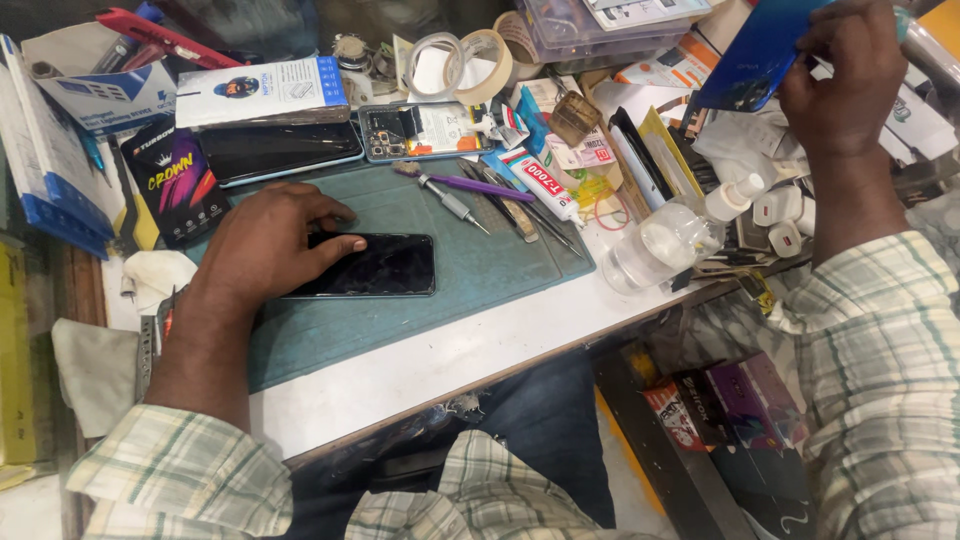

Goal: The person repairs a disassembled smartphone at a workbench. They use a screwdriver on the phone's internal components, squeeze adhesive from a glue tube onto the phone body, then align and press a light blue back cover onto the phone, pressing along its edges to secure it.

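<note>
My left hand rests flat on the left end of a black smartphone, which lies screen-up on a teal work mat. Its fingers are spread over the glass. At the upper right, my right hand is raised and grips a blue flat packet by its edge, above a cluttered pile of boxes. Both sleeves are pale green plaid.
Another dark phone and an opened phone lie at the mat's far edge. A purple-handled tool, a glue tube, tape rolls, a clear spray bottle and boxes crowd the white bench.
</note>
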`<action>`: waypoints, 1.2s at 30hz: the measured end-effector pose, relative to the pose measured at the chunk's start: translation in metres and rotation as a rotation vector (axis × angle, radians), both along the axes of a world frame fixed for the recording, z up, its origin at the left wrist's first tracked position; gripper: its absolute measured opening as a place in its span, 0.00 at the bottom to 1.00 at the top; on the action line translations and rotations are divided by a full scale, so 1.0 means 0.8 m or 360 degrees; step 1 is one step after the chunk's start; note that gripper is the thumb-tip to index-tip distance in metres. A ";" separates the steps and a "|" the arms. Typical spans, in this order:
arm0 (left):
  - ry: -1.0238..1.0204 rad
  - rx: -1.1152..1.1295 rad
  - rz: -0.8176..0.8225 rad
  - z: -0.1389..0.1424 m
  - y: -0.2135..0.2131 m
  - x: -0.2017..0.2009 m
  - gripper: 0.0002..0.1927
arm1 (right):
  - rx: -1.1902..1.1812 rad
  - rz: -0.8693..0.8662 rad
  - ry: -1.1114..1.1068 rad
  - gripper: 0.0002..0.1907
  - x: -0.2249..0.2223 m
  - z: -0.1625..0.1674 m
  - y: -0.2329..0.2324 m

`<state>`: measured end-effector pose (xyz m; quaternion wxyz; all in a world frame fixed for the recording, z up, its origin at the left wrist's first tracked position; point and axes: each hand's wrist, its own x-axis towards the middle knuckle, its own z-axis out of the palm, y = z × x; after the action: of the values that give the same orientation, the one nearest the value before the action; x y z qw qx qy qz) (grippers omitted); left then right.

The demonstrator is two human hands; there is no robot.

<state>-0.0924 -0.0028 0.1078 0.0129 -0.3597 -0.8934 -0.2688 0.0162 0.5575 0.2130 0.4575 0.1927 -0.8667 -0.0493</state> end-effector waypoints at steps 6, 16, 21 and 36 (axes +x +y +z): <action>0.0012 0.0010 0.0005 -0.001 -0.001 -0.001 0.20 | 0.0017 -0.0050 -0.0011 0.11 -0.001 0.001 0.001; -0.0003 -0.0015 0.0001 0.001 0.001 -0.001 0.20 | 0.0131 -0.0287 0.0017 0.11 0.001 0.019 -0.005; -0.0020 -0.0018 0.0021 0.002 0.001 0.000 0.20 | 0.0110 -0.0470 -0.0004 0.09 0.003 0.022 -0.001; 0.0019 0.0016 0.0003 -0.001 0.001 -0.001 0.19 | -0.0509 -0.0873 -0.1118 0.16 -0.035 0.010 -0.038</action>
<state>-0.0929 -0.0016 0.1067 0.0202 -0.3603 -0.8923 -0.2711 -0.0119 0.5268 0.2214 0.1306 -0.1111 -0.9846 0.0340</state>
